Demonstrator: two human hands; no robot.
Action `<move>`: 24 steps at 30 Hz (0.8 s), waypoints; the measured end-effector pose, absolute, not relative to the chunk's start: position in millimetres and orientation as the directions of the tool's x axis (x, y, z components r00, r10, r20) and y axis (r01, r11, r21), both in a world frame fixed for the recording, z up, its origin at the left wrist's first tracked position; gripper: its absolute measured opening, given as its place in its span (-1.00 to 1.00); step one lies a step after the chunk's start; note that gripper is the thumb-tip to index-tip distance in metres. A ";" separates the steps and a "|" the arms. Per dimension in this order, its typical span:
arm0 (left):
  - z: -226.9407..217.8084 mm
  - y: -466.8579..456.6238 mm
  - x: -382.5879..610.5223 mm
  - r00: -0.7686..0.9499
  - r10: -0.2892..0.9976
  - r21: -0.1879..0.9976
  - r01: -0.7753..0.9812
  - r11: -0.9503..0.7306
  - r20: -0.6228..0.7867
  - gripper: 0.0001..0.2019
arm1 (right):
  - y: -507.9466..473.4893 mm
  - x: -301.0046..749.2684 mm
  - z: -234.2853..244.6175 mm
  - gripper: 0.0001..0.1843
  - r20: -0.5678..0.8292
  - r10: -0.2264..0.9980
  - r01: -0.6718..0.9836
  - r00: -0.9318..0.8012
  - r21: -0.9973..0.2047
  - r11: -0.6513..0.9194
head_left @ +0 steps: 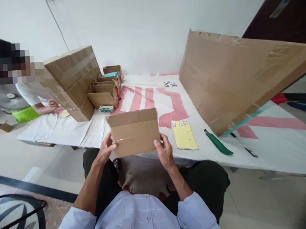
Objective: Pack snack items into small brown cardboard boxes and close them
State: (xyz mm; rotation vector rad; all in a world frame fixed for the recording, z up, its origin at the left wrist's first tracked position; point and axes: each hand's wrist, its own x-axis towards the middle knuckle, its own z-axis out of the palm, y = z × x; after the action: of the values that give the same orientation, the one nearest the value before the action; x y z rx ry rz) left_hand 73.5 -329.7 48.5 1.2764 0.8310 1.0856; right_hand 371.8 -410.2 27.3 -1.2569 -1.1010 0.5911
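A small brown cardboard box (134,133) is held up over the near edge of the table, its broad side facing me and a crease running across it. My left hand (107,148) grips its left end, thumb on the face and fingers behind. On its right end my right hand (164,149) is closed in the same way. Just right of the box lies a yellow card (184,135) with a wavy edge. Farther right are a green-handled knife (219,143) and a slim dark pen-like tool (245,146).
Stacked taped cartons (75,81) stand at left, beside several open small boxes (103,93) and a green-white packet (106,109). A large cardboard panel (239,78) leans at right. A patterned card (170,83) lies farther back. Another person's hand (53,104) rests beyond the cartons.
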 end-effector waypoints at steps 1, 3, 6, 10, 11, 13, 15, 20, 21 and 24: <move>56.7 -333.9 82.0 0.329 0.937 0.990 -0.115 -0.086 0.120 0.11 | -402.5 380.6 18.6 -0.41 0.248 0.872 0.130 0.422 -0.968 0.213; 68.0 -341.8 98.7 0.339 0.926 0.984 -0.003 -0.176 0.167 0.22 | -388.0 395.0 2.5 -0.37 0.136 0.895 0.016 0.425 -0.990 0.143; 74.0 -352.0 121.0 0.307 0.928 0.959 0.117 -0.259 0.213 0.28 | -374.6 405.9 -13.4 -0.36 0.077 0.914 -0.135 0.399 -0.981 0.142; 77.7 -364.0 140.8 0.278 0.924 0.940 0.145 -0.309 0.261 0.30 | -372.7 407.8 -19.6 -0.40 0.083 0.916 -0.267 0.392 -0.943 0.200; 79.9 -366.9 143.9 0.281 0.919 0.931 0.157 -0.328 0.277 0.30 | -373.4 407.5 -19.6 -0.41 0.073 0.918 -0.303 0.391 -0.931 0.203; 86.0 -372.7 148.7 0.291 0.903 0.903 0.201 -0.380 0.315 0.30 | -374.0 405.7 -18.7 -0.41 0.043 0.928 -0.377 0.370 -0.906 0.192; 93.4 -378.0 152.8 0.287 0.882 0.855 0.263 -0.448 0.374 0.31 | -372.4 401.8 -17.2 -0.40 0.023 0.942 -0.425 0.336 -0.888 0.173; 112.5 -388.3 163.4 0.245 0.816 0.691 0.439 -0.575 0.523 0.38 | -361.4 385.0 -13.9 -0.43 0.018 0.962 -0.442 0.273 -0.886 0.142; 116.2 -389.9 165.2 0.245 0.816 0.669 0.474 -0.572 0.523 0.38 | -359.7 382.1 -13.6 -0.43 0.000 0.967 -0.438 0.254 -0.891 0.115; 125.6 -394.3 169.0 0.258 0.838 0.618 0.578 -0.533 0.481 0.36 | -358.3 376.9 -13.5 -0.37 -0.074 0.974 -0.414 0.214 -0.910 0.022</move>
State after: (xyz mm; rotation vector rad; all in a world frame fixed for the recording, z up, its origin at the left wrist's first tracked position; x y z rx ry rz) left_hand 169.0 -394.3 125.6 2.2175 1.3014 1.1542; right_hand 376.9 -358.3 -13.5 -1.0091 -0.7206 1.2343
